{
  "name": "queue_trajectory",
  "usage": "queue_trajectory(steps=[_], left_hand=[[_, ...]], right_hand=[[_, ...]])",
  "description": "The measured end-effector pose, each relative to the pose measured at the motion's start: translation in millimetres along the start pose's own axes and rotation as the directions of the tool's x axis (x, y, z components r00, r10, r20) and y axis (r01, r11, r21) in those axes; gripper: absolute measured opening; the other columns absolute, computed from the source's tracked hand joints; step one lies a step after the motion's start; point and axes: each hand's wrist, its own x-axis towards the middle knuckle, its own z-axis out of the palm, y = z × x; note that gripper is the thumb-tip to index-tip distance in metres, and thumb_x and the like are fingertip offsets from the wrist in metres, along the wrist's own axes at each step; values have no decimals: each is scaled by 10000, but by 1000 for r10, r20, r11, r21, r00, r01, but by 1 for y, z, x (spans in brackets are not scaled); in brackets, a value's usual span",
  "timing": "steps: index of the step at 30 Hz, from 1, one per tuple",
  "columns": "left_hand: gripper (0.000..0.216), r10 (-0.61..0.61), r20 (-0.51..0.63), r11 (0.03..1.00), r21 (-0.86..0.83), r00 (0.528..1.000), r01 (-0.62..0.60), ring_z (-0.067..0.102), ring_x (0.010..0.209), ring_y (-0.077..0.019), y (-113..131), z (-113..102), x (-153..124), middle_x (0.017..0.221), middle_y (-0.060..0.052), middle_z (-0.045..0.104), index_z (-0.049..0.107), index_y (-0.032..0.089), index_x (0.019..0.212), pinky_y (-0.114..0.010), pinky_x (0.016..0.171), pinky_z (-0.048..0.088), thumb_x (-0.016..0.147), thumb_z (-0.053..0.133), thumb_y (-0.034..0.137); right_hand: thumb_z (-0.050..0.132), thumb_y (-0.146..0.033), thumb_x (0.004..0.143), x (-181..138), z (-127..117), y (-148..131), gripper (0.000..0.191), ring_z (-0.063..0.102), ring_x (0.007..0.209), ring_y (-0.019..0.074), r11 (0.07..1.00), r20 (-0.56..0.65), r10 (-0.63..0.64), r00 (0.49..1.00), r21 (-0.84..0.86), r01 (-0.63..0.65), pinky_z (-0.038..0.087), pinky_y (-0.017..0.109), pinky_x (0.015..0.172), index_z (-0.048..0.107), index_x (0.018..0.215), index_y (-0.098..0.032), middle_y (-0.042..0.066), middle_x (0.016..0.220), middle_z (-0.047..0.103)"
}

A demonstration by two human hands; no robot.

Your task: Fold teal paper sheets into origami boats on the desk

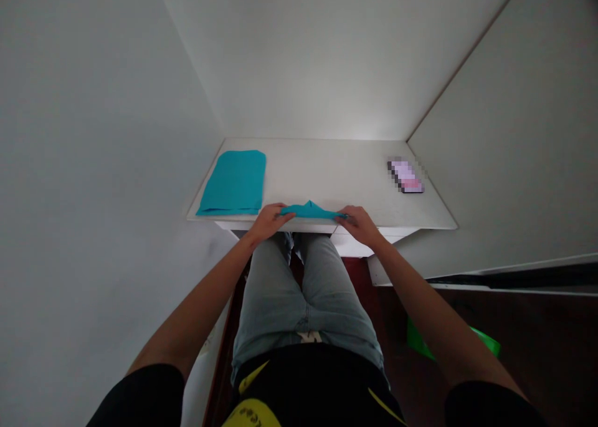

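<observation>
A narrow strip of turquoise sheet (pixel 311 211), cloth or paper I cannot tell, stretches between my hands at the front edge of the white desk (pixel 327 171). A small peak stands up at its middle. My left hand (pixel 273 220) pinches its left end, thumb on the near side. The right end is held between the fingers of my right hand (pixel 359 223). To the left on the desk lies a flat turquoise stack (pixel 236 181) of the same colour, its layers showing along the near edge.
A phone (pixel 405 176) with a blurred screen lies at the desk's right side. White walls enclose the desk at the back, left and right. Drawers (pixel 352 245) sit under the front edge. On the floor at right is a green object (pixel 486 341), partly behind my forearm.
</observation>
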Motion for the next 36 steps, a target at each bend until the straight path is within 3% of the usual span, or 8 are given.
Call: queue_trajectory(steps=[3, 5, 10, 16, 22, 28, 31, 36], left_hand=[[572, -168, -33, 962, -223, 985, 156, 708, 795, -211, 1, -7, 21, 842, -49, 785, 792, 176, 869, -334, 742, 576, 927, 657, 729], [562, -190, -63, 941, -295, 980, 164, 678, 769, -194, 2, -8, 34, 839, -40, 768, 785, 165, 902, -309, 703, 555, 910, 682, 718], [295, -117, -122, 991, -86, 986, 107, 680, 816, -206, -6, -2, 46, 911, -46, 764, 786, 186, 1031, -340, 789, 561, 953, 710, 461], [222, 125, 9, 959, 256, 992, -123, 672, 1165, -272, -10, 0, 37, 1172, -79, 781, 816, 245, 1120, -460, 1085, 513, 960, 665, 219], [313, 133, 55, 961, 236, 990, -143, 683, 1230, -267, -3, 2, 33, 1270, -47, 795, 798, 271, 1183, -490, 1130, 494, 977, 603, 139], [336, 57, -97, 994, 99, 994, -48, 698, 1140, -242, -11, 6, 31, 1246, -91, 738, 656, 219, 1252, -435, 1064, 545, 928, 645, 133], [272, 37, -162, 999, -6, 986, -39, 695, 1098, -205, -15, 5, 26, 1238, -79, 701, 571, 224, 1141, -389, 1022, 567, 904, 664, 130], [160, 89, -121, 994, 75, 989, -80, 669, 1134, -208, -9, -4, 5, 1182, -79, 676, 534, 230, 846, -384, 1040, 562, 946, 640, 163]], right_hand=[[639, -609, 1006, 23, -6, 1, 378, 638, 778, 212, 967, -103, 174, 979, 205, -151, 495, 347, 713, 702, 939, -243, 25, 812, 687], [655, -659, 969, 39, -7, 5, 420, 592, 735, 190, 938, -131, 233, 964, 292, -187, 475, 322, 677, 661, 913, -243, 4, 774, 636], [683, -482, 923, 55, 1, 22, 255, 580, 740, 203, 949, -52, 255, 966, 204, -239, 484, 346, 720, 699, 992, -237, 9, 779, 651], [590, -146, 821, 41, 8, 24, 254, 667, 1058, 294, 997, -48, 28, 998, -68, -32, 489, 474, 999, 764, 987, -226, 95, 1091, 780], [644, -222, 905, 35, 10, 3, 293, 684, 1209, 336, 986, 70, -39, 997, -159, 50, 479, 530, 1033, 772, 1164, -266, 74, 1328, 781], [605, -208, 937, 36, 9, 8, 326, 693, 1098, 320, 993, 15, 12, 1000, -119, -10, 523, 514, 1020, 763, 1217, -259, 95, 1172, 790], [604, -239, 952, 36, 10, 13, 319, 694, 1056, 314, 993, -36, 63, 997, -94, -66, 543, 496, 978, 739, 1240, -243, 108, 1158, 779], [669, -282, 913, 28, 10, 16, 317, 683, 897, 260, 990, -75, 137, 988, -6, -138, 550, 420, 849, 686, 1227, -242, 83, 1086, 768]])
